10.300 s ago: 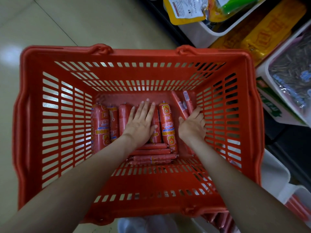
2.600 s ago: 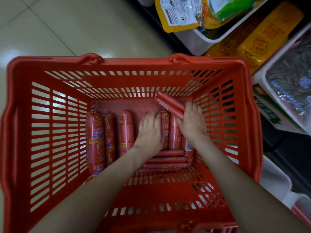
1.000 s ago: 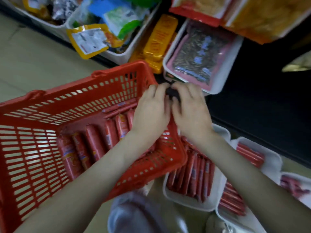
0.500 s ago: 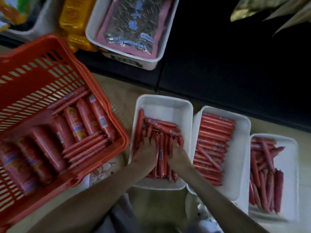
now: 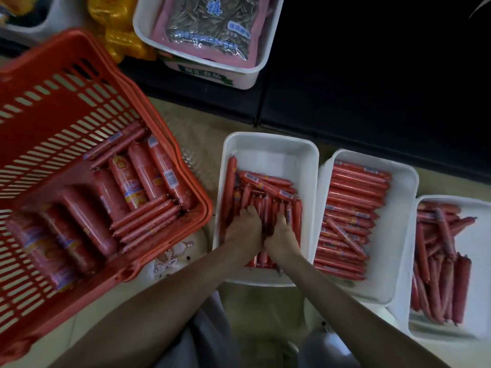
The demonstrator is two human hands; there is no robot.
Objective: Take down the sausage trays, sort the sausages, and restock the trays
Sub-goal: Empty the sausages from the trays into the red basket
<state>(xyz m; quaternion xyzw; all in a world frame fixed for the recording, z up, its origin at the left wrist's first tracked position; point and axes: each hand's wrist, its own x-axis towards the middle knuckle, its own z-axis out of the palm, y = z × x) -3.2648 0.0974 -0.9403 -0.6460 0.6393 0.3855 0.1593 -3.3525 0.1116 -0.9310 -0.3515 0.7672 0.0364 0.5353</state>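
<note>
Both hands are down in the tray (image 5: 271,150) nearest the basket, set close together, almost touching. The left hand (image 5: 245,227) and the right hand (image 5: 282,233) lie knuckles up on the thin sausages (image 5: 265,181) that fill the tray's near half. Their fingers bend down into the pile and the tips are hidden among the sausages, so I cannot tell whether either hand grips any of them or only presses on them. Under the hands the sausages run lengthwise, side by side. Just beyond the fingers a few lie slantwise across the others, and one long sausage lies along the tray wall to the left of the left hand. The far end of the tray, past the hands, is bare white.

To the right of the right hand stands a second tray (image 5: 390,261), touching the first, with its sausages (image 5: 356,197) stacked mostly crosswise in neat rows. Further right, a third tray (image 5: 478,261) holds a looser heap (image 5: 438,261).

To the left of the left hand sits the red basket (image 5: 77,38), its corner just beside the first tray. Thick sausages (image 5: 127,181) lie in a row on its bottom, with thin ones (image 5: 143,219) at the end nearest the hands and a few more along the far wall.

All this rests on the floor (image 5: 202,134). Well beyond the hands, on a dark shelf, a white bin (image 5: 247,75) holds a seed packet (image 5: 210,22), with yellow packs (image 5: 119,30) left of it.
</note>
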